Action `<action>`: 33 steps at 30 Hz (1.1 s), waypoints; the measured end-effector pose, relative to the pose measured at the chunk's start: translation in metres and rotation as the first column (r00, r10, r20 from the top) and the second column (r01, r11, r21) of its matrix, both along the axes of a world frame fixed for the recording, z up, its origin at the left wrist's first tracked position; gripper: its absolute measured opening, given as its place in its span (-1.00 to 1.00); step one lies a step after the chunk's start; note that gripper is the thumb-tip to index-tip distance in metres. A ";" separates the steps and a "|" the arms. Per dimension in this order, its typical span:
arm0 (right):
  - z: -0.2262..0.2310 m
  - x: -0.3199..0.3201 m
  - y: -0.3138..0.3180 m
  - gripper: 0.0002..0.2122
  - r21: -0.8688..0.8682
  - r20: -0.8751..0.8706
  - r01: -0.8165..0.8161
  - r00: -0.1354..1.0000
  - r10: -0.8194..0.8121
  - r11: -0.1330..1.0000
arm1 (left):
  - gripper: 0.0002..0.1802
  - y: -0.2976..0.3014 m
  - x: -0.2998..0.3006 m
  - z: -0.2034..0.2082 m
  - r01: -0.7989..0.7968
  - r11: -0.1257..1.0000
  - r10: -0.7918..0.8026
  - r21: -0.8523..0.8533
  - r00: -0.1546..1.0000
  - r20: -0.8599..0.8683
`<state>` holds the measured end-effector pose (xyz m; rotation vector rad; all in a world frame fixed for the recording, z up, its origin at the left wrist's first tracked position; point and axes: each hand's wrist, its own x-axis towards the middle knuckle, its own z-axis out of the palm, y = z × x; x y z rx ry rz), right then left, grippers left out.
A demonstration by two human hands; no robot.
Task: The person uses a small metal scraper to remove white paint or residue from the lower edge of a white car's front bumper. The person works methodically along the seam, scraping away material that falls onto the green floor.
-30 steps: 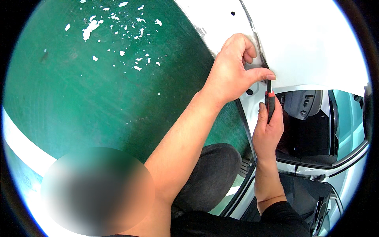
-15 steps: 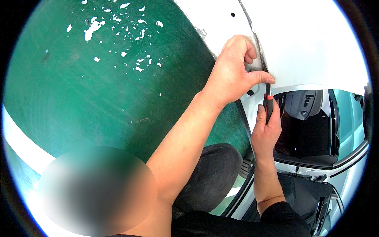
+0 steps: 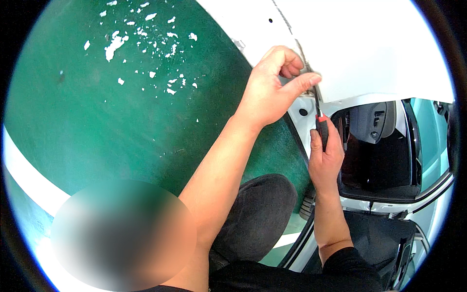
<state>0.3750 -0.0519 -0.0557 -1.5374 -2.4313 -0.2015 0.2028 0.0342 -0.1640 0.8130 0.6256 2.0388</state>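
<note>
Fingers of the right hand (image 3: 325,158) wrap tight around a red-and-black screwdriver (image 3: 321,127), its shaft pointing up at the white car panel (image 3: 379,53); beyond, the left hand (image 3: 272,87) pinches the panel's edge; green floor (image 3: 121,121) lies behind.

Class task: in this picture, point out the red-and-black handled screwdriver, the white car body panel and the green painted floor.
Red-and-black handled screwdriver (image 3: 321,127), head view, on its handle above the right hand's grip.
White car body panel (image 3: 379,44), head view, on its bare upper surface.
Green painted floor (image 3: 97,126), head view, on an unchipped stretch.
</note>
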 end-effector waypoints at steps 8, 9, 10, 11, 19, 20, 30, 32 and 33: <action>0.000 -0.010 -0.008 -0.61 -0.057 -0.170 0.036 0.984 -0.045 0.998 | -0.96 -0.008 0.003 0.016 0.104 0.987 -0.087 -0.124 0.987 0.136; -0.006 -0.010 -0.008 -0.61 -0.065 -0.206 0.040 0.977 -0.052 0.997 | -0.96 -0.010 0.000 0.017 0.120 0.982 -0.096 -0.146 0.982 0.161; -0.010 -0.009 -0.011 -0.61 -0.072 -0.224 0.051 0.972 -0.066 0.996 | -0.96 -0.011 0.002 0.018 0.145 0.975 -0.110 -0.166 0.973 0.203; -0.013 -0.011 -0.013 -0.62 -0.079 -0.260 0.061 0.962 -0.079 0.995 | -0.93 -0.011 0.002 0.019 0.153 0.971 -0.115 -0.185 0.973 0.199; -0.037 -0.013 -0.033 -0.64 -0.082 -0.437 0.079 0.893 -0.107 0.994 | -0.97 -0.011 0.003 0.016 0.178 0.973 -0.139 -0.150 0.961 0.237; -0.037 -0.012 -0.035 -0.64 -0.074 -0.442 0.065 0.892 -0.091 0.995 | -0.97 -0.011 0.001 0.012 0.179 0.974 -0.140 -0.139 0.958 0.252; -0.034 0.002 -0.044 -0.65 -0.089 -0.500 0.060 0.861 -0.096 0.994 | -0.96 -0.016 -0.004 0.009 0.218 0.971 -0.174 -0.099 0.927 0.331; -0.034 0.002 -0.044 -0.66 -0.085 -0.498 0.053 0.863 -0.088 0.995 | -0.95 -0.016 -0.004 0.007 0.217 0.973 -0.177 -0.078 0.919 0.352; -0.034 0.001 -0.044 -0.66 -0.084 -0.495 0.048 0.865 -0.084 0.995 | -0.95 -0.015 -0.006 0.007 0.213 0.975 -0.174 -0.069 0.913 0.369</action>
